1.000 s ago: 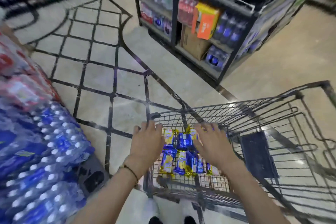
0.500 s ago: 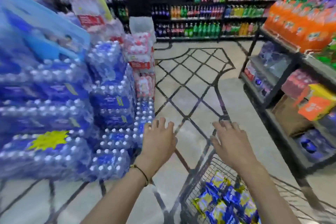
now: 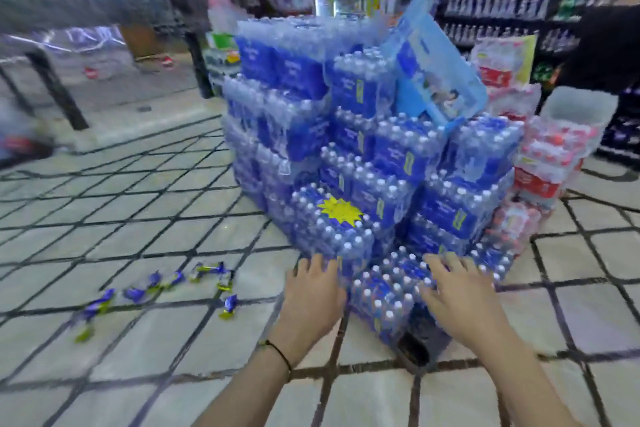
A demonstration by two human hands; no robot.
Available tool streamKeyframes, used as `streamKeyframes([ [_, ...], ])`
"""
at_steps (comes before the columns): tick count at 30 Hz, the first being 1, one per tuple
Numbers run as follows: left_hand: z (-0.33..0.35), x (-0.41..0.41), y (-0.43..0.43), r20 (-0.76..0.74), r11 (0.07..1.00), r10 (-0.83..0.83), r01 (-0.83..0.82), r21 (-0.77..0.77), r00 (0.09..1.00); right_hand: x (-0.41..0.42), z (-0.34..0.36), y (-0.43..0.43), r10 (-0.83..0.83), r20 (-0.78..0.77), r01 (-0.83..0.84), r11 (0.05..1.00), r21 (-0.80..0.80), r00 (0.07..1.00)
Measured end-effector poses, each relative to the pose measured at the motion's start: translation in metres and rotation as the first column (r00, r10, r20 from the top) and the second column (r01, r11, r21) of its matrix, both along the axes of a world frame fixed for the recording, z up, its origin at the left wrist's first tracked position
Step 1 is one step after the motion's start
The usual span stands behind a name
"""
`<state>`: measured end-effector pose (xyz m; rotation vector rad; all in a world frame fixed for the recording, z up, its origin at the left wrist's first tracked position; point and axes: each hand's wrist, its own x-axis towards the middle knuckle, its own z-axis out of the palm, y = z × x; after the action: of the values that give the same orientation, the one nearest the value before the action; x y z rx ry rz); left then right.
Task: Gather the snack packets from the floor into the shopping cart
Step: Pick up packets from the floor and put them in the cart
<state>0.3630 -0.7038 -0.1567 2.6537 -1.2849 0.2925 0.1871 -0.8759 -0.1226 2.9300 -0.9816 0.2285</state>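
Hovering empty above the pale tiled floor with its dark grid lines, the person's left hand and right hand were both held out palm down. The fingers were spread and fairly straight, gripping nothing. The small blue-and-yellow foil snack packets lay scattered in a loose line on the floor, off to the left of the left hand and well apart from it. Blur made their exact count uncertain. The shopping cart was out of view. Straight ahead of the hands stood a stepped stack of shrink-wrapped, blue-labelled water bottle packs, which had no part in the task. The step in hand appeared to be the approach to a pick-up. The next move likely called for turning left, crouching low and pinching up the thin wrappers, perhaps several at once, before carrying them to the cart.
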Motion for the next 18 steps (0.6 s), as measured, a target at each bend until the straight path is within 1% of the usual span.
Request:
streamKeyframes([
  [2, 0.001, 0.024, 0.037, -0.012, 0.996, 0.091, -0.091, -0.002, 0.996, 0.042, 0.001, 0.022, 0.106, 0.014, -0.106, 0.994, 0.003, 0.994],
  [5, 0.001, 0.061, 0.097, -0.027, 0.978, 0.204, -0.203, 0.045, 0.979, 0.11, 0.003, 0.067, 0.243, 0.015, -0.243, 0.969, 0.029, 0.97],
  [8, 0.006, 0.1, 0.167, -0.101, 0.943, 0.331, -0.325, 0.075, 0.938, 0.181, 0.005, 0.124, 0.372, -0.021, -0.371, 0.928, 0.02, 0.928],
  [11, 0.009, 0.14, 0.242, -0.124, 0.9, 0.433, -0.42, 0.12, 0.893, 0.246, 0.006, 0.192, 0.47, -0.02, -0.469, 0.882, 0.042, 0.882],
  [14, 0.01, 0.181, 0.317, -0.151, 0.86, 0.51, -0.498, 0.116, 0.847, 0.309, 0.003, 0.26, 0.549, -0.032, -0.547, 0.835, 0.068, 0.835],
  [18, 0.014, 0.232, 0.406, -0.133, 0.812, 0.583, -0.566, 0.143, 0.802, 0.384, 0.001, 0.343, 0.619, -0.037, -0.613, 0.783, 0.104, 0.785],
])
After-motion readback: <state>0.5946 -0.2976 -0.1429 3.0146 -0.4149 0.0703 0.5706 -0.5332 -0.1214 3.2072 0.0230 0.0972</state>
